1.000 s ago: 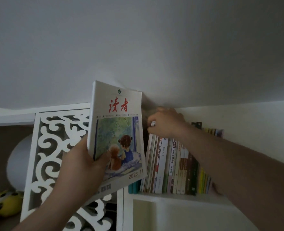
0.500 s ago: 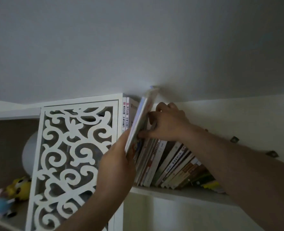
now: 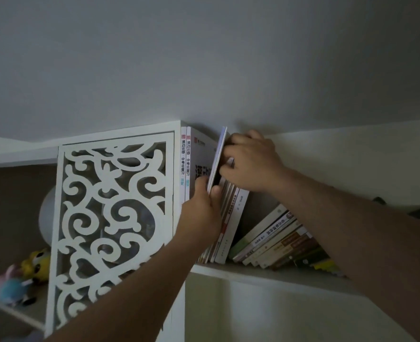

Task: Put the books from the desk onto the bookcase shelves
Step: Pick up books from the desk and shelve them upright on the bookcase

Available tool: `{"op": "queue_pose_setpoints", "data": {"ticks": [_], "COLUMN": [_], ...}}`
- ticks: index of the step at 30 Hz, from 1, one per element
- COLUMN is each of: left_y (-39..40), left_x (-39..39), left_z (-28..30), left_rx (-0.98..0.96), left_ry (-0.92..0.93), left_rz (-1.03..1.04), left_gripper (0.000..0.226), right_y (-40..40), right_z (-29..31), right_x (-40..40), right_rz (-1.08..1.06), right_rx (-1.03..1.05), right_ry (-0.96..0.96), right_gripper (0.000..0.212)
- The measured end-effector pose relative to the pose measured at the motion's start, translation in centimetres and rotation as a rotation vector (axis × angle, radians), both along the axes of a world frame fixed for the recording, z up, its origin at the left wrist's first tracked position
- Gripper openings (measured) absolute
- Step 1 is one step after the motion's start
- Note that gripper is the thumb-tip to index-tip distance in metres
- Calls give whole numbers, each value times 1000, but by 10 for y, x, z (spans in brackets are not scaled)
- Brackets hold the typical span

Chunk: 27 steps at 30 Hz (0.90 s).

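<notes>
Head view: the left hand (image 3: 200,213) is pinching the magazine's (image 3: 218,159) lower edge, holding it edge-on among the books (image 3: 231,218) on the shelf (image 3: 265,274). The right hand (image 3: 251,164) is gripping the leaning books' tops, fingers curled. Toys (image 3: 19,277) are sitting left, behind the fretwork panel (image 3: 112,218).

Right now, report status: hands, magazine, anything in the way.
Left hand grips magazine edge-on, partly into row. Right hand holds upright books aside. Leaning books slumped rightward; gap looks tight.

Dim, grainy — edges bowed, slightly soft
</notes>
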<state>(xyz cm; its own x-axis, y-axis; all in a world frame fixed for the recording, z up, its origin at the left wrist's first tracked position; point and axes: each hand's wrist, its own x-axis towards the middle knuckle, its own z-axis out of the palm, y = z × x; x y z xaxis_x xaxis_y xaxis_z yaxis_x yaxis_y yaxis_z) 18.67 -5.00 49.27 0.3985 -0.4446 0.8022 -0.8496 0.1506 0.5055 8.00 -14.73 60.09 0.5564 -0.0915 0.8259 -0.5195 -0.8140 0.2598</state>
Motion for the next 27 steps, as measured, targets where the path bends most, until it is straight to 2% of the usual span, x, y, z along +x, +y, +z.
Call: {"op": "queue_pose_setpoints", "data": {"ticks": [3, 6, 9, 13, 15, 18, 20, 21, 22, 24, 25, 27], "left_y": [-11, -17, -27, -33, -25, 7, 30, 38, 43, 42, 40, 32], "left_x": [0, 0, 2, 8, 10, 5, 4, 8, 14, 26, 34, 53], "left_z": [0, -8, -20, -25, -30, -36, -37, -37, -36, -32, -29, -26], "left_rx": [3, 45, 164, 205, 136, -99, -251, -283, -271, -148, -70, 57], "left_ry": [77, 192, 324, 401, 260, -253, -626, -729, -731, -573, -507, -560], "left_rz": [-34, -114, -254, -380, -332, -153, -34, -15, -5, 54, 134, 379], "left_gripper": [36, 40, 53, 52, 45, 75, 82, 82, 83, 86, 86, 81], "right_y": [-6, -17, -36, -41, -32, -14, -4, 1, 6, 10, 9, 10], "right_z": [-1, 4, 12, 4, -6, -10, -9, -8, -9, -10, -11, -10], "right_x": [8, 15, 8, -1, 8, 24, 38, 46, 56, 70, 74, 74], "right_rz": [39, 92, 92, 122, 186, 319, 387, 418, 445, 451, 415, 331], "right_rx": [-40, -43, -79, -126, -192, -162, -138, -107, -60, -4, 3, -48], "right_ry": [-114, -197, -200, -212, -237, -269, -235, -204, -176, -184, -197, -163], "right_gripper": [29, 29, 35, 27, 21, 19, 24, 30, 35, 45, 52, 64]}}
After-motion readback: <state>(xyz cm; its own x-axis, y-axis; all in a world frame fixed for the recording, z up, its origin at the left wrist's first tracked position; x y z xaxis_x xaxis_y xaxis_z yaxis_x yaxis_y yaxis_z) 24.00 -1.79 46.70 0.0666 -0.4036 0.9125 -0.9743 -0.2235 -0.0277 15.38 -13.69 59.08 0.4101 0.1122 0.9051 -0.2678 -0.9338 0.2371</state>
